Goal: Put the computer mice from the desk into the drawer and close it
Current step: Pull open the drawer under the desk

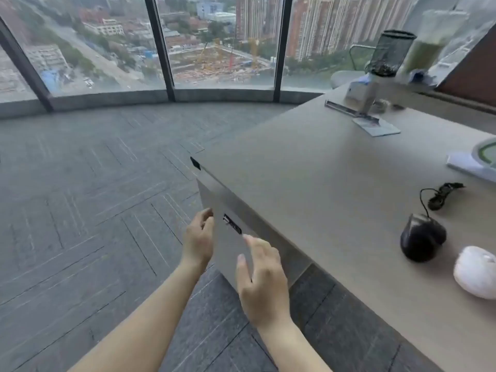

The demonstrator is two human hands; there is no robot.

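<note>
A black wired mouse (422,238) lies on the beige desk (308,183) at the right, its cable bundled behind it. A white mouse (475,272) sits just beside it, nearer the right edge of view. Under the desk's left edge is the drawer front (230,251), shut flush, with a small dark lock (232,224) on it. My left hand (198,238) hovers at the drawer's left edge, fingers curled and apart, holding nothing. Over the drawer's lower front floats my right hand (261,280), fingers spread and empty.
At the desk's far end stand a black mesh pen holder (390,53), a grey box (362,95), a metal ruler (346,110) and a card. A white plate with a green rim (485,154) rests on paper at the right. Grey carpet and a curved window lie to the left.
</note>
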